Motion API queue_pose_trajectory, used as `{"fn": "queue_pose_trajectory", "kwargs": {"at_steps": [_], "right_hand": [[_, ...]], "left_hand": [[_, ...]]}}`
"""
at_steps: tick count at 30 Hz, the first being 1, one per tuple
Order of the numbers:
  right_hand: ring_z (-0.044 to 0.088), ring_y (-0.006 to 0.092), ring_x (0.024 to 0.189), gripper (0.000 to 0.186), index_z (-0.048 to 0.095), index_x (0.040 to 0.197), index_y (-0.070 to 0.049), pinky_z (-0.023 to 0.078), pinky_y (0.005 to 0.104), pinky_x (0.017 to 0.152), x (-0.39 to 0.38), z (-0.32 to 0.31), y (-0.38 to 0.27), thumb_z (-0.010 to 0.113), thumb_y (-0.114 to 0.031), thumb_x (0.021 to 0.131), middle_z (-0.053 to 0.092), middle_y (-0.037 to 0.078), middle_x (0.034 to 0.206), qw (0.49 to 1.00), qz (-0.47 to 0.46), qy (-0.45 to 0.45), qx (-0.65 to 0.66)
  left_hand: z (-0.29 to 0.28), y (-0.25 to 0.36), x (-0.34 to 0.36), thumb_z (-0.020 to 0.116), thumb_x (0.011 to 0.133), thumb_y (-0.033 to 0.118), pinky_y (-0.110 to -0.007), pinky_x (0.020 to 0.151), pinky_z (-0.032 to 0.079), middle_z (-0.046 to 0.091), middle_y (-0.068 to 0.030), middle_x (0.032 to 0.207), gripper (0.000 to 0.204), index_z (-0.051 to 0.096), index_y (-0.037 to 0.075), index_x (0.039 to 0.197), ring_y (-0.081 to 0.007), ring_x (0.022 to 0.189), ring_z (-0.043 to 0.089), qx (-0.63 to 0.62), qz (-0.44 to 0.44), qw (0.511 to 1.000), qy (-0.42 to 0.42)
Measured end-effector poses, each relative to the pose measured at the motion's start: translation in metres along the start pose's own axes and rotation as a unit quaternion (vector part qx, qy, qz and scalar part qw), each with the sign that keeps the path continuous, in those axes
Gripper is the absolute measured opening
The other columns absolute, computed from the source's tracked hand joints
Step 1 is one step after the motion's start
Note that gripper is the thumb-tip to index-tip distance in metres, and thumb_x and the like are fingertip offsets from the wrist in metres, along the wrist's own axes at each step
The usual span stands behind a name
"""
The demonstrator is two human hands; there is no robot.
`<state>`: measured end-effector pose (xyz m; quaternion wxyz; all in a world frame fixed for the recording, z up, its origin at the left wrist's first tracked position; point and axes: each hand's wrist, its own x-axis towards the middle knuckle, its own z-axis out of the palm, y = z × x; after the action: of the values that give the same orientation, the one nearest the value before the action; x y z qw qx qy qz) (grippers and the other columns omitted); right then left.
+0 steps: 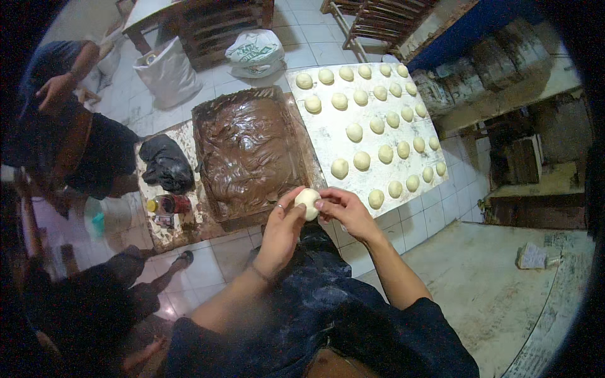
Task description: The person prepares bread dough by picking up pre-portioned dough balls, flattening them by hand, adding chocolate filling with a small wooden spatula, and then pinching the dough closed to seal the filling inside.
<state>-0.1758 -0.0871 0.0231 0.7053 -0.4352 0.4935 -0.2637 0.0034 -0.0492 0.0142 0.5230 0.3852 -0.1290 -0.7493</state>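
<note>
Between my fingers is a pale dough ball (307, 204), gripped by my left hand (283, 223) from the left and by my right hand (342, 213) from the right, thumbs on its front. Just beyond it lies a large rectangular tray (210, 120) of glossy brown chocolate-like paste. To the right, a white floured board (331, 129) carries rows of round dough balls (355, 131).
A black plastic bundle (165, 162) and a red jar (174, 203) sit left of the tray. Two people (63, 126) (107, 286) are at the left. Sacks (165, 74) stand behind; a wooden table (189, 19) is at the back, a pale worktop (479, 302) at lower right.
</note>
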Motion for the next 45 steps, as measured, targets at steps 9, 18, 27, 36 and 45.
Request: {"fn": "queue_pose_trajectory", "kwargs": {"at_steps": [9, 18, 27, 36, 45], "right_hand": [[0.06, 0.0366, 0.114, 0.054, 0.06, 0.131, -0.006, 0.049, 0.0413, 0.1, 0.022, -0.043, -0.018, 0.075, -0.008, 0.079, 0.061, 0.018, 0.122, 0.916, -0.206, -0.03, -0.343], [0.052, 0.0361, 0.115, 0.047, 0.063, 0.121, -0.012, 0.047, 0.0456, 0.096, 0.197, -0.152, 0.024, 0.076, -0.025, 0.078, 0.058, 0.017, 0.116, 0.788, -0.23, 0.053, -0.569], [0.021, 0.0372, 0.15, 0.069, 0.021, 0.158, -0.006, 0.016, 0.0568, 0.121, 0.224, -0.127, 0.042, 0.045, -0.041, 0.104, 0.025, 0.021, 0.16, 0.734, -0.279, 0.136, -0.603], [0.008, 0.0296, 0.154, 0.081, 0.016, 0.16, -0.008, -0.001, 0.0608, 0.121, 0.227, -0.132, 0.051, 0.046, -0.053, 0.1, 0.017, 0.014, 0.166, 0.71, -0.239, 0.11, -0.654], [0.027, 0.0358, 0.145, 0.07, 0.03, 0.155, -0.01, 0.017, 0.0564, 0.117, 0.216, -0.077, -0.006, 0.053, -0.047, 0.1, 0.03, 0.019, 0.154, 0.762, -0.364, 0.2, -0.497]], "left_hand": [[0.018, -0.054, 0.054, 0.072, 0.092, 0.006, -0.032, 0.09, 0.056, 0.062, -0.0129, 0.118, 0.049, 0.045, 0.0, 0.133, -0.0188, 0.11, 0.064, 0.208, 0.073, 0.973, 0.07], [-0.019, -0.059, -0.021, 0.064, 0.099, 0.02, -0.029, 0.087, 0.053, 0.063, -0.0084, 0.118, 0.029, 0.059, 0.004, 0.122, -0.0167, 0.105, 0.063, 0.238, 0.032, 0.923, 0.302], [-0.238, -0.334, -0.222, 0.066, 0.097, 0.025, -0.028, 0.073, 0.049, 0.061, -0.0009, 0.097, 0.022, 0.061, 0.007, 0.11, -0.0115, 0.084, 0.057, 0.131, -0.049, 0.859, 0.493], [-0.216, -0.434, -0.209, 0.063, 0.098, 0.02, -0.028, 0.076, 0.049, 0.062, -0.0004, 0.094, 0.016, 0.065, 0.006, 0.104, -0.0118, 0.085, 0.058, 0.115, -0.065, 0.868, 0.479], [-0.315, -0.444, -0.256, 0.062, 0.097, 0.015, -0.027, 0.079, 0.049, 0.064, 0.0009, 0.093, 0.014, 0.069, 0.003, 0.098, -0.0117, 0.086, 0.058, 0.146, 0.043, 0.872, 0.466]]}}
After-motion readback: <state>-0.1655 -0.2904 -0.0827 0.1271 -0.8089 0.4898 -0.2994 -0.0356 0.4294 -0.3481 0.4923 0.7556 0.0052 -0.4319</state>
